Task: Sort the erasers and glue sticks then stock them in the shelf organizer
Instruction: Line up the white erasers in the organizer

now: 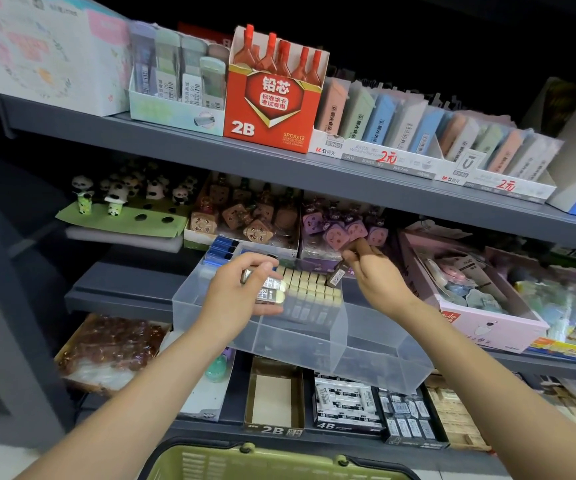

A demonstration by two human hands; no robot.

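Observation:
A clear plastic shelf organizer (349, 344) juts out from the middle shelf, split into compartments. Its middle compartment holds several rows of cream-topped erasers (309, 282) standing on end. My left hand (241, 292) hovers over the organizer's left side and grips a small bundle of sleeved erasers (272, 292). My right hand (373, 271) is above the back right of the rows and pinches one dark-sleeved eraser (335, 274), tilted with its lower end over the rows. No glue sticks are recognisable.
A green shopping basket (272, 462) sits at the bottom edge below my arms. Boxes of 2B and 4B erasers (345, 403) fill the lower shelf. A pink box (470, 306) stands right of the organizer; character erasers (255, 216) sit behind it.

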